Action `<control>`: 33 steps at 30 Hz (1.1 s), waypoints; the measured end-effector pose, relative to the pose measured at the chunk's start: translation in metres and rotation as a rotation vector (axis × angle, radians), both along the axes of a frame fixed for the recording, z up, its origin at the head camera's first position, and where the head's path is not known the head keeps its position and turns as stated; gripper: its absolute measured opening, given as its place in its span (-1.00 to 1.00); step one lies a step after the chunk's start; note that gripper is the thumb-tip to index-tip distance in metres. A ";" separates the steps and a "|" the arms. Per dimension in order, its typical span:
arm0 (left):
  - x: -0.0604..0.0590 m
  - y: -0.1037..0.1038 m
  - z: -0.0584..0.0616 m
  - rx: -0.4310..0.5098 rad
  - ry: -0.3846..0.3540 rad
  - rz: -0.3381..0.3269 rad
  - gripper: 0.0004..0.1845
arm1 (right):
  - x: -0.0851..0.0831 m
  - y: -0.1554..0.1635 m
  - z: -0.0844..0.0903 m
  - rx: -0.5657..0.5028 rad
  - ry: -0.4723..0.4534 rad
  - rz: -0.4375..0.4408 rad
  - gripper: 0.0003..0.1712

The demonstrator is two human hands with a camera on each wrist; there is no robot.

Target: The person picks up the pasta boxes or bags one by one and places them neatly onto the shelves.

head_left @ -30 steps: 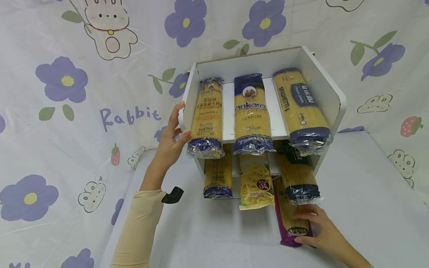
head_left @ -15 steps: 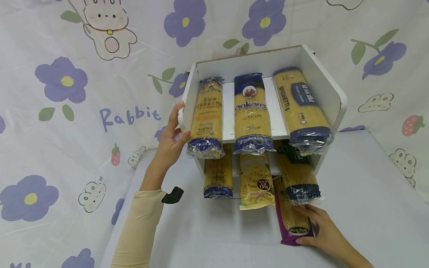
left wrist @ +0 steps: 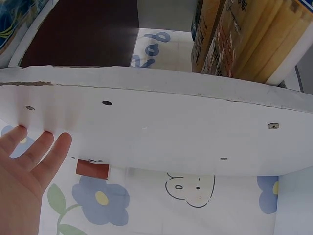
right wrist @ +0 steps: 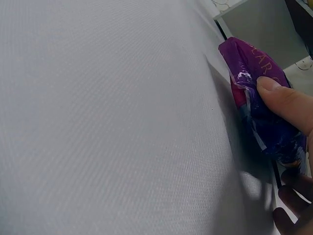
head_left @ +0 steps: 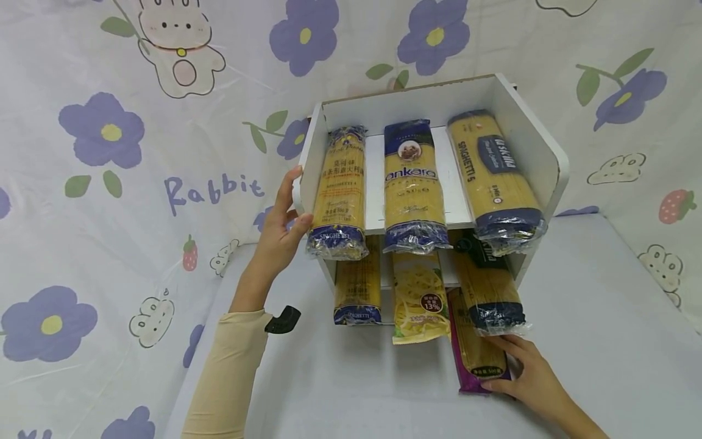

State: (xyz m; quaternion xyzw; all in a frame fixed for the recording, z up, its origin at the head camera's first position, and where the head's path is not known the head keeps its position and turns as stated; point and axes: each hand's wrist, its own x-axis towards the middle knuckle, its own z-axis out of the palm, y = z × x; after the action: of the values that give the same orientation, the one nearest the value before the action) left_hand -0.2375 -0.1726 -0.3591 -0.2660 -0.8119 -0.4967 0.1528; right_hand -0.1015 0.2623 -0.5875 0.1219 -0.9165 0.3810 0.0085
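Note:
A white two-tier shelf (head_left: 529, 143) stands on the table and holds several pasta packs. My left hand (head_left: 281, 227) rests flat on its left side panel (left wrist: 161, 132), and the left wrist view shows the fingers (left wrist: 46, 147) straight against it. My right hand (head_left: 528, 373) grips the near end of a purple spaghetti pack (head_left: 476, 356) that lies on the table and reaches under the lower tier at the right. The right wrist view shows the thumb (right wrist: 288, 100) on top of the purple pack (right wrist: 247, 73), with fingers curled beneath.
Three spaghetti packs (head_left: 412, 183) lie side by side on the top tier, their ends overhanging. Below are a spaghetti pack (head_left: 358, 286), a curly pasta bag (head_left: 419, 299) and a dark-ended pack (head_left: 490, 292). The grey tabletop (head_left: 356, 390) is backed by a flowered cloth (head_left: 109, 152).
My right hand has slid the purple pack a little further in under the shelf. The left hand has stayed on the side panel.

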 end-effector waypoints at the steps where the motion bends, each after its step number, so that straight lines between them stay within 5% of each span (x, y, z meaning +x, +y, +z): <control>1: 0.000 0.000 0.000 0.001 0.000 0.000 -0.10 | -0.001 0.000 0.000 0.002 -0.010 -0.007 0.02; 14: -0.002 0.000 -0.003 0.000 -0.010 0.010 -0.08 | -0.009 0.000 0.003 0.001 -0.089 -0.065 -0.03; 20: -0.001 0.000 -0.002 0.000 -0.014 0.012 -0.07 | -0.009 0.004 0.016 0.050 -0.152 -0.050 0.03; 23: 0.000 0.000 -0.001 0.000 -0.016 0.010 -0.08 | -0.007 0.005 0.025 0.043 -0.147 -0.090 -0.10; 27: 0.000 0.000 -0.001 0.000 -0.013 0.007 -0.09 | -0.001 0.003 0.034 -0.121 -0.108 -0.068 -0.47; 33: -0.001 0.000 -0.002 0.001 -0.004 -0.001 -0.11 | 0.004 0.003 0.031 -0.490 -0.272 0.245 -0.50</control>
State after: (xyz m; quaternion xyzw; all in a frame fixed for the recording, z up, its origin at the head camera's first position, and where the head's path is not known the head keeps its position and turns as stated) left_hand -0.2383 -0.1728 -0.3606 -0.2653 -0.8118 -0.4977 0.1510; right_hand -0.0977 0.2648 -0.5561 0.1736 -0.7687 0.6015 -0.1310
